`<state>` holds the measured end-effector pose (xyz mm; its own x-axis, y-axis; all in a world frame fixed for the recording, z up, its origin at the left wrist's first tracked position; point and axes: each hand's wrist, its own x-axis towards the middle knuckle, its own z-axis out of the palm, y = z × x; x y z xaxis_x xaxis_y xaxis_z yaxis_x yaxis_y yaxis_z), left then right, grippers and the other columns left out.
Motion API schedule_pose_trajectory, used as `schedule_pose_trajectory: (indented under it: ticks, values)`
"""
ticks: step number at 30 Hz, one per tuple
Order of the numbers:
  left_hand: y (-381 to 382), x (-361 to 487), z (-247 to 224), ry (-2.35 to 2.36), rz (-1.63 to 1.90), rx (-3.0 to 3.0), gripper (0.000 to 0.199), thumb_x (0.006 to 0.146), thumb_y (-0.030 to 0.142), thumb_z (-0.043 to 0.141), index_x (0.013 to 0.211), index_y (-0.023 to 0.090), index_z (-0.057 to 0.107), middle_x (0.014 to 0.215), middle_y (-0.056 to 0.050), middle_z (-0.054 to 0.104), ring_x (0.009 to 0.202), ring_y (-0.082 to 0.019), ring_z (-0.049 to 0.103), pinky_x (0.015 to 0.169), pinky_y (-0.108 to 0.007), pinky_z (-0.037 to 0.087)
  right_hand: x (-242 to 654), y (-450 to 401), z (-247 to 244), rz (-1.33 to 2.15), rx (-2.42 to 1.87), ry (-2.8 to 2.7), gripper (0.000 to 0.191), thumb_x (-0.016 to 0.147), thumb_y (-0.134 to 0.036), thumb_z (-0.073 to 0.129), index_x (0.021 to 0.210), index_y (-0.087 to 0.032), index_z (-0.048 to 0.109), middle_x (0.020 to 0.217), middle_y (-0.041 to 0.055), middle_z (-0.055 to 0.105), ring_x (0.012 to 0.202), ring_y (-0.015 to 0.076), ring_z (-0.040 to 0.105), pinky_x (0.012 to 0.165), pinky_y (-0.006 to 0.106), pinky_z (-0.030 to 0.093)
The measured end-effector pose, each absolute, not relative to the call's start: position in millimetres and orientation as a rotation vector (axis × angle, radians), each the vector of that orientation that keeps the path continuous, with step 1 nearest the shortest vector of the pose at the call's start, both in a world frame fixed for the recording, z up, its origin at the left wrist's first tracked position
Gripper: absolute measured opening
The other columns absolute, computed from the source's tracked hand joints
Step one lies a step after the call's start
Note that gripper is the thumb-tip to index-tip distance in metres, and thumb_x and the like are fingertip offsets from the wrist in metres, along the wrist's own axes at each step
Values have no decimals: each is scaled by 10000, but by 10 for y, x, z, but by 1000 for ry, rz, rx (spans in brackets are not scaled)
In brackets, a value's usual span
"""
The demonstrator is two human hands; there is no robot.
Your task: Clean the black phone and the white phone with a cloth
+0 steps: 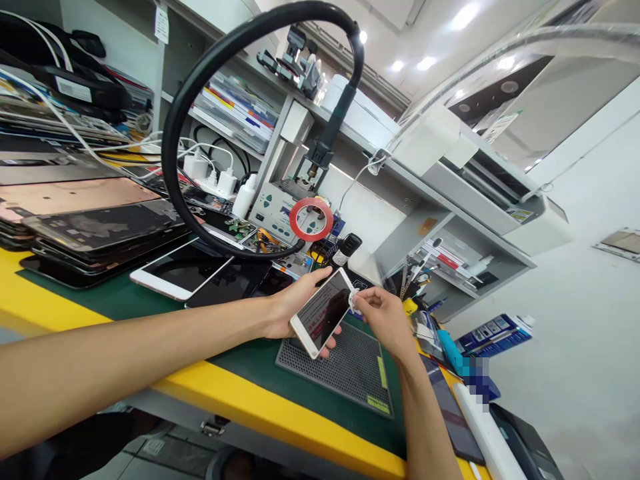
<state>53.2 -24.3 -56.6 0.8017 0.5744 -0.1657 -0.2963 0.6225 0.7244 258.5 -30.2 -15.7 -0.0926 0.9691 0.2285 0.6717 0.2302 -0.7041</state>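
A white-framed phone lies tilted in my left hand, its screen facing up with text and a dark reflection on it. The fingertips of that hand show past the phone's lower right edge. My right hand is at the phone's right edge, thumb and fingers pinched on a small white piece; whether the piece is joined to the phone is too small to tell. Beneath both hands is a grey perforated mat on the green work surface.
Stacked phone and tablet parts fill the left side, beside a white tablet. A black hose loops above the bench. Behind stand a red tape roll and a black bottle. More devices lie at right.
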Motion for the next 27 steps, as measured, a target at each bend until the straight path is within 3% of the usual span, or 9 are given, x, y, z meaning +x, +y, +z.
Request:
schedule_pose_trajectory:
  ticks: [4, 9, 18, 22, 27]
  values:
    - [-244, 521, -574, 400, 518, 761, 790, 805, 823, 338, 1112, 144, 600, 884, -168, 682, 721, -312, 697, 629, -454, 584, 2589, -272, -173, 510, -1527, -1710, 336, 764, -480, 690, 828, -151, 663, 656, 33, 640, 551, 158, 529, 512, 271, 394]
    - [-266, 515, -545, 390, 534, 749, 763, 809, 818, 334, 1057, 153, 611, 860, -160, 688, 661, -299, 689, 619, -463, 582, 2527, -304, -163, 534, -1483, -1745, 343, 779, -487, 688, 830, -149, 665, 628, 20, 623, 545, 149, 522, 510, 264, 396]
    - [-236, 525, -527, 364, 539, 775, 735, 826, 797, 315, 942, 146, 635, 750, -145, 685, 606, -305, 677, 578, -470, 569, 2388, -543, -142, 882, -1356, -2062, 279, 869, -452, 668, 823, -177, 646, 672, 34, 690, 610, 168, 619, 570, 268, 439]
    - [-251, 536, -531, 383, 568, 757, 661, 848, 760, 352, 849, 159, 625, 682, -113, 673, 536, -251, 630, 546, -390, 538, 2323, -675, -98, 1051, -1341, -2178, 207, 888, -386, 656, 814, -193, 665, 700, 30, 712, 634, 174, 640, 569, 263, 432]
    - [-258, 563, -565, 460, 677, 676, 592, 810, 729, 510, 805, 149, 628, 733, -81, 692, 578, -201, 626, 531, -283, 474, 2293, -746, -95, 962, -1409, -2319, 130, 844, -311, 686, 780, -203, 719, 644, -11, 634, 550, 114, 483, 493, 239, 313]
